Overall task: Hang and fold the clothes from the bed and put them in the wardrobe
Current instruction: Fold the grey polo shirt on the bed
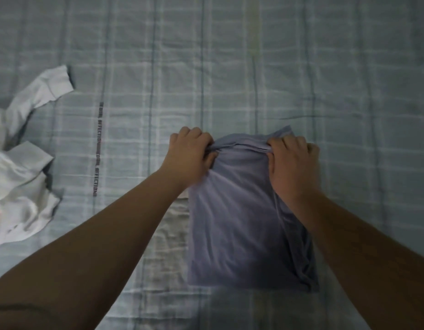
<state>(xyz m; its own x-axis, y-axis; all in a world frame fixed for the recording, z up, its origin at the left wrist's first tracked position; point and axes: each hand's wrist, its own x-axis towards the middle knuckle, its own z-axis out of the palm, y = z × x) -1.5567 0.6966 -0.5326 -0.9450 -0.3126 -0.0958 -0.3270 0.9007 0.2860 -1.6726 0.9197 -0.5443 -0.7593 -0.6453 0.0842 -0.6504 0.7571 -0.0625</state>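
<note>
my left hand (190, 154) pinching far-left corner of folded lavender garment (239, 222), my right hand (290, 163) gripping its far-right corner, garment lying on checked pale-blue bed (230, 67) right in front of me, crumpled white shirt (20, 186) well apart at left edge

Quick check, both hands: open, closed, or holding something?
Left hand: closed, gripping the far left corner of the blue garment.
Right hand: closed, gripping its far right corner.

Open checked bedsheet (254, 67) beyond and right, white clothes pile (18, 186) crowding the left edge
</note>
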